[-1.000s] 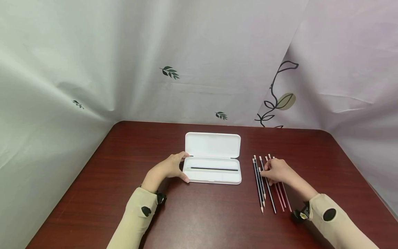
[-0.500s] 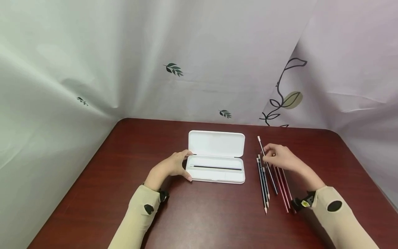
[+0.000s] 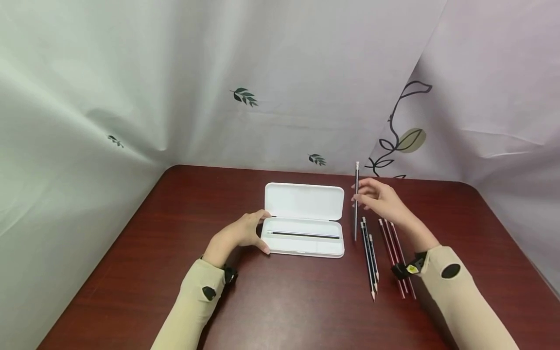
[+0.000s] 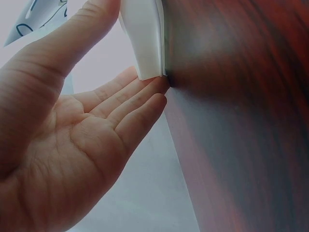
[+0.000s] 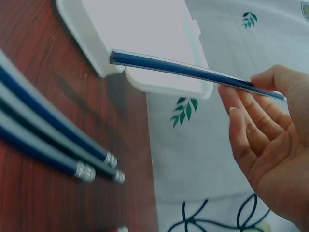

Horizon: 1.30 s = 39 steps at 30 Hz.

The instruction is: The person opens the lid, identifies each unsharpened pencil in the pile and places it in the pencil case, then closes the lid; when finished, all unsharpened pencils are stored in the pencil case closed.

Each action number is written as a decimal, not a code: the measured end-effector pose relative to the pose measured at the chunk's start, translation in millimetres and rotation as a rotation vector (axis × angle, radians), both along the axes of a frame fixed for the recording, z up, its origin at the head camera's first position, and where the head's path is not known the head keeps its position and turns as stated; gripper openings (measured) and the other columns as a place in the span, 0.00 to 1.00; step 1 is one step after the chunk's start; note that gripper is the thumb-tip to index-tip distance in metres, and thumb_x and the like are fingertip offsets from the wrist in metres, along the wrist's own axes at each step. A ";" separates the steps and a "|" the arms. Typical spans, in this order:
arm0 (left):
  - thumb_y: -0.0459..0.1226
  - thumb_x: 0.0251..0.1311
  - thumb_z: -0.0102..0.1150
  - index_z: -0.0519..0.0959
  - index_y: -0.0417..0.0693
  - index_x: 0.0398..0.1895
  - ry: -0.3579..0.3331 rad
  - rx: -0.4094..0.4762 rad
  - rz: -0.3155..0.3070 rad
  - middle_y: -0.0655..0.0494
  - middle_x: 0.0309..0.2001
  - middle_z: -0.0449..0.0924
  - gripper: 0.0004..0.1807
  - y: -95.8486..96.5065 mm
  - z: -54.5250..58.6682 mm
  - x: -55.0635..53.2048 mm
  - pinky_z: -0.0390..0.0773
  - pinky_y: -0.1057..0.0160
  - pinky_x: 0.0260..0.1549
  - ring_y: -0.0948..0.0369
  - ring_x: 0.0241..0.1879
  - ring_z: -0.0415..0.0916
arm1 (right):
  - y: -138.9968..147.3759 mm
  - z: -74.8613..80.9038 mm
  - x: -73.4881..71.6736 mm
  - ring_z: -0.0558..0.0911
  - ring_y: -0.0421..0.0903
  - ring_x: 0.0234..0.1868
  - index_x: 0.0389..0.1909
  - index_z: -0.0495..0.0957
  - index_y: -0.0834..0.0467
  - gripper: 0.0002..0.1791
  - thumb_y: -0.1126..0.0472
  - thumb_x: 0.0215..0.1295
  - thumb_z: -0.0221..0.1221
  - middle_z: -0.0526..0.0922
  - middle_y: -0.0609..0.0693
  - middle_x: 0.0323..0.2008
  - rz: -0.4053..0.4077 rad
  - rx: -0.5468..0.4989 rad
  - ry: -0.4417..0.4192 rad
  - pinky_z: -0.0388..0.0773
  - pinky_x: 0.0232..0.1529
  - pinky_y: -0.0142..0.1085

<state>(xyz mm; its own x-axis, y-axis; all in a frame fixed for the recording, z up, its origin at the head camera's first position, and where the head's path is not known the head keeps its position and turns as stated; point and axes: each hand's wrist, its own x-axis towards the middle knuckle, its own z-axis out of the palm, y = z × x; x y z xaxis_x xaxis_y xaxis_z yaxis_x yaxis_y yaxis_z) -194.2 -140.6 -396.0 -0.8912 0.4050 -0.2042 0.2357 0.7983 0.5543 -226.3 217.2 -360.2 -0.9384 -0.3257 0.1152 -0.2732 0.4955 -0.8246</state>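
An open white pencil case (image 3: 284,248) lies on the table with its lid (image 3: 304,201) tipped back. One dark pencil (image 3: 306,236) lies lengthwise inside. My left hand (image 3: 239,232) holds the case's left end, thumb at the front corner and index finger near the hinge; in the left wrist view, the other fingers (image 4: 140,113) stretch along that end. Between thumb and fingers, my right hand (image 3: 380,198) pinches a blue pencil (image 5: 178,67), eraser end up, raised just right of the case. Its lower end is flat and unsharpened.
Several dark blue pencils (image 3: 369,257) lie side by side right of the case, sharpened tips toward me. Farther right are red pencils (image 3: 395,248), partly under my right forearm. A pale cloth with leaf prints (image 3: 280,97) hangs behind the table.
My right hand has picked a blue pencil from the row, lifted it and moved it left toward the case, turning it more upright. The left hand stays on the case.
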 end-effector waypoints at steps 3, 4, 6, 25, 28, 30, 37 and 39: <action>0.41 0.28 0.80 0.66 0.41 0.59 -0.006 0.004 0.004 0.43 0.60 0.71 0.49 -0.7 -0.5 0.4 0.66 0.54 0.59 0.52 0.61 0.68 | -13.6 0.5 -2.0 0.84 0.46 0.37 0.52 0.71 0.66 0.20 0.58 0.64 0.58 0.81 0.62 0.42 0.000 -0.012 0.018 0.81 0.37 0.43; 0.41 0.28 0.80 0.66 0.42 0.59 -0.008 0.002 0.006 0.43 0.60 0.71 0.49 -0.8 -0.5 0.6 0.66 0.54 0.59 0.52 0.61 0.68 | -18.1 -0.2 -2.3 0.83 0.47 0.39 0.52 0.71 0.65 0.20 0.58 0.64 0.58 0.81 0.61 0.42 0.002 -0.008 0.025 0.81 0.37 0.43; 0.41 0.28 0.80 0.66 0.42 0.60 -0.012 -0.002 0.009 0.42 0.60 0.71 0.49 -0.9 -0.4 0.6 0.66 0.54 0.59 0.52 0.61 0.67 | -26.1 -2.9 -2.6 0.83 0.50 0.41 0.51 0.72 0.62 0.19 0.57 0.64 0.58 0.82 0.59 0.42 0.019 0.016 0.054 0.80 0.38 0.41; 0.42 0.28 0.80 0.66 0.43 0.60 -0.011 -0.012 0.014 0.42 0.59 0.72 0.49 -2.7 0.2 0.7 0.66 0.53 0.58 0.52 0.62 0.66 | -56.7 -33.7 1.2 0.80 0.39 0.35 0.41 0.80 0.58 0.10 0.64 0.57 0.60 0.83 0.45 0.31 0.393 0.427 0.183 0.78 0.36 0.32; 0.42 0.28 0.80 0.66 0.43 0.59 -0.007 -0.007 0.013 0.42 0.59 0.72 0.49 -3.0 0.1 1.3 0.66 0.53 0.58 0.51 0.62 0.66 | -60.7 -36.3 1.8 0.80 0.38 0.33 0.40 0.81 0.57 0.10 0.63 0.57 0.60 0.83 0.44 0.31 0.399 0.453 0.200 0.77 0.34 0.32; 0.42 0.28 0.80 0.66 0.43 0.59 -0.005 -0.009 0.016 0.42 0.59 0.72 0.49 -3.2 0.1 1.7 0.66 0.53 0.58 0.51 0.62 0.66 | -64.0 -37.8 2.0 0.79 0.36 0.32 0.39 0.81 0.56 0.09 0.62 0.57 0.60 0.83 0.43 0.30 0.412 0.487 0.222 0.77 0.34 0.32; 0.43 0.27 0.80 0.65 0.43 0.60 -0.005 -0.021 0.019 0.42 0.60 0.72 0.50 -1.9 -1.2 1.2 0.66 0.53 0.59 0.51 0.62 0.65 | -70.4 -40.4 6.4 0.77 0.34 0.30 0.37 0.83 0.55 0.08 0.62 0.56 0.61 0.83 0.41 0.29 0.441 0.575 0.302 0.75 0.33 0.32; 0.43 0.27 0.81 0.65 0.43 0.60 -0.004 -0.024 0.017 0.42 0.60 0.71 0.51 -2.1 -1.5 0.6 0.66 0.53 0.59 0.51 0.62 0.65 | -70.2 -40.3 6.8 0.78 0.35 0.31 0.38 0.83 0.55 0.08 0.61 0.57 0.62 0.83 0.42 0.30 0.434 0.578 0.295 0.76 0.34 0.32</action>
<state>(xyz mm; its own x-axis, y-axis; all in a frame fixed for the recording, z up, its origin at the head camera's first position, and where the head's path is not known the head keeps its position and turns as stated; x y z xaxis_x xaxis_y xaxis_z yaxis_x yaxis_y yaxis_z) -193.6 -142.7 -397.5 -0.8972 0.3846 -0.2170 0.2198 0.8152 0.5359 -219.5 147.0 -400.5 -0.6706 -0.7407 0.0403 -0.7083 0.6232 -0.3315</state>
